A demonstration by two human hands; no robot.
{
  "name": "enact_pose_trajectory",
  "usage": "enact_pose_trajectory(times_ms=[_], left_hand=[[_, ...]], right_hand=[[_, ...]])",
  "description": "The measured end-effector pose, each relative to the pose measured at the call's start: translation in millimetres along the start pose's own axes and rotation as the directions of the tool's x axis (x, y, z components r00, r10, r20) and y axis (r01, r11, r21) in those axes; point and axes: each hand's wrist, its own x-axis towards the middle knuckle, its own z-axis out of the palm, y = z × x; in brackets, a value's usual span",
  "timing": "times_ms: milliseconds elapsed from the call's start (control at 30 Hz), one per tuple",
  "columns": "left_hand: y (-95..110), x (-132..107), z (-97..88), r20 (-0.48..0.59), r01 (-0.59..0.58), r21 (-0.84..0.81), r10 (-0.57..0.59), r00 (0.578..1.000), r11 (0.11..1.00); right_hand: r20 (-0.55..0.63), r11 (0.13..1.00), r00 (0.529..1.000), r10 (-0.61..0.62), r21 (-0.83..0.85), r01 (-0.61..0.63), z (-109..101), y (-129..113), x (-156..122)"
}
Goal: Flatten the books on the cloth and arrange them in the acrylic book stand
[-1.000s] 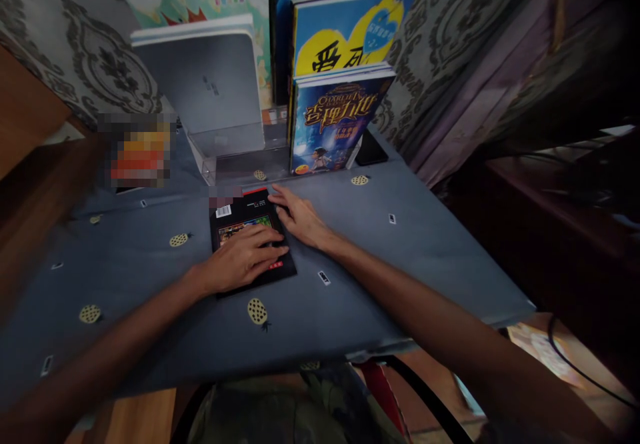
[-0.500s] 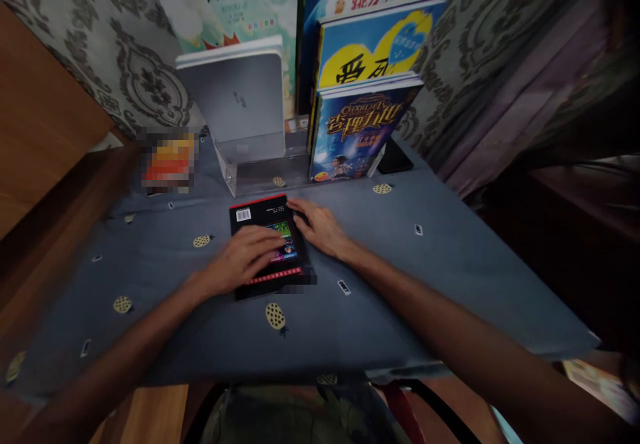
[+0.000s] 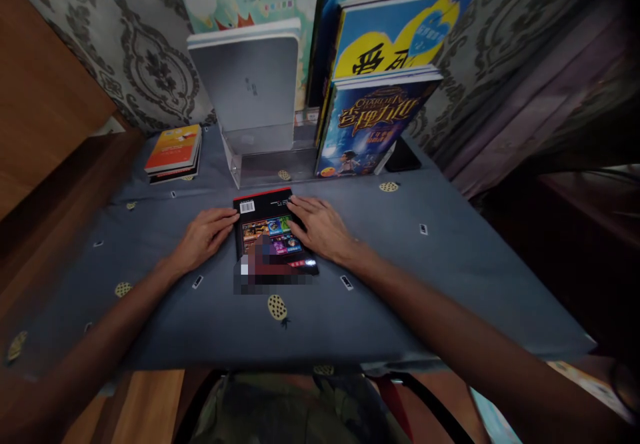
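Observation:
A black book (image 3: 265,207) with a red top edge lies closed on the cloth-covered table, barcode and small coloured pictures facing up. A pixelated blur covers its lower part. My left hand (image 3: 204,236) holds the book's left edge, its fingers close together and their tips against the upper part. On the opposite side, my right hand (image 3: 323,227) grips the right edge, with fingertips by the upper corner and the thumb lower down on the cover. The undersides of both hands are hidden.
A clear bookstand (image 3: 273,164) behind the black book carries a grey book (image 3: 250,91) and a blue Charlie book (image 3: 375,124), with larger books further back. Orange-covered books (image 3: 173,149) are stacked at the left. A dark phone-like slab (image 3: 404,156) lies at the right.
My left hand has slid from the top of the book's cover to its left edge, uncovering the pictures. My right hand stays at the right edge. The view has shifted slightly.

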Motion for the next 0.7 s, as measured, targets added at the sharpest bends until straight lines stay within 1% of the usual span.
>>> enact_pose_trajectory(times_ms=[133,267,367,433,533,633,700], left_hand=[[25,-15,-8.0,-0.020,-0.085,-0.040,0.084,0.996,0.996],[55,-34,-15.8,0.015,-0.126,-0.074,0.128,0.992,0.989],[73,-48,-23.3,0.048,-0.143,-0.097,0.149,0.988,0.985],[80,-54,-28.6,0.082,-0.147,-0.115,0.157,0.984,0.982],[84,-59,-34.4,0.117,-0.159,-0.147,0.177,0.977,0.976],[86,-56,-36.2,0.127,-0.178,-0.153,0.198,0.972,0.972],[88,-51,-35.4,0.153,-0.191,-0.147,0.213,0.965,0.971]], right_hand=[[0.000,1.000,1.000,-0.012,-0.014,0.012,1,0,0],[-0.001,1.000,1.000,-0.010,-0.017,0.010,3,1,0],[-0.003,1.000,1.000,-0.011,-0.006,0.011,3,1,0],[0.002,1.000,1.000,-0.010,-0.006,0.010,4,0,0],[0.008,1.000,1.000,-0.002,-0.013,0.002,4,0,0],[0.007,1.000,1.000,0.001,-0.012,0.000,3,-1,0],[0.014,1.000,1.000,0.005,-0.013,-0.005,2,-3,0]])
